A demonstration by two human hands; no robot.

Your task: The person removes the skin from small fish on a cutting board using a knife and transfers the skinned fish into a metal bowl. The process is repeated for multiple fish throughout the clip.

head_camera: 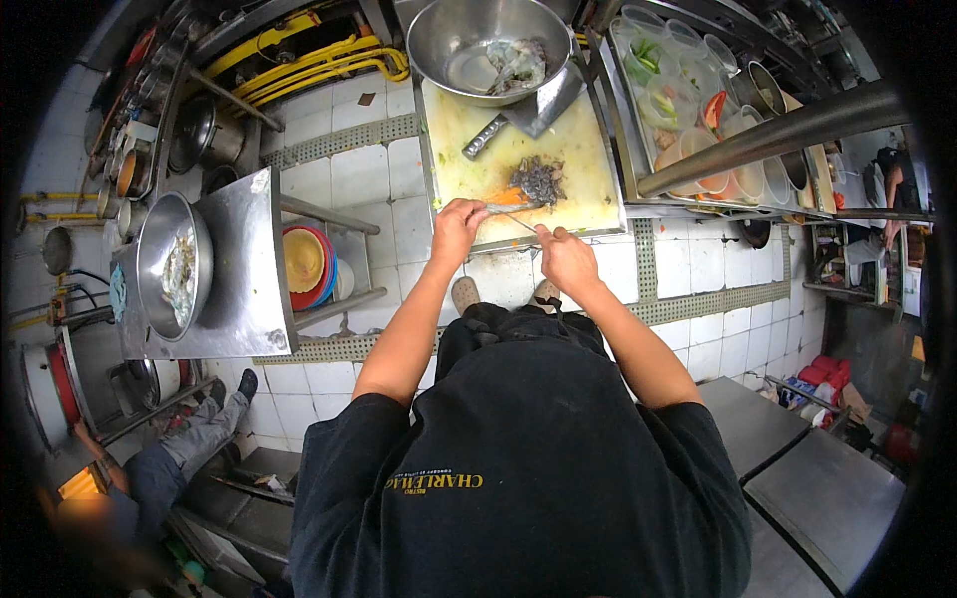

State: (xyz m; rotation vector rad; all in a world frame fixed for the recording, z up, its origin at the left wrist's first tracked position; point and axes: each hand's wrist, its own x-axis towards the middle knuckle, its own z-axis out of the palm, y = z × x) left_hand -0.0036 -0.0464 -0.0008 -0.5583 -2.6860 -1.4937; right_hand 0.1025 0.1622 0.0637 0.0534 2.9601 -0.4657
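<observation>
My left hand (456,226) pinches one end of a grey, raw-looking shrimp (513,207) low over the cutting board (457,134). My right hand (570,260) grips a thin metal tool (521,223), whose narrow end meets the shrimp near my left fingers; its exact kind is unclear. Just beyond lies a heap of dark, wet scraps (535,178), with orange bits around it. A Chinese cleaver (549,108) rests farther up the board, handle towards me. At the board's far end stands a large steel bowl (437,48) with several grey shrimp (519,66) inside.
On the right, a rack holds plastic tubs (695,146) of cut vegetables under a slanting metal bar (777,138). To the left, a steel table (239,291) bears another steel bowl (153,261). Other people (168,463) are at the lower left and far right.
</observation>
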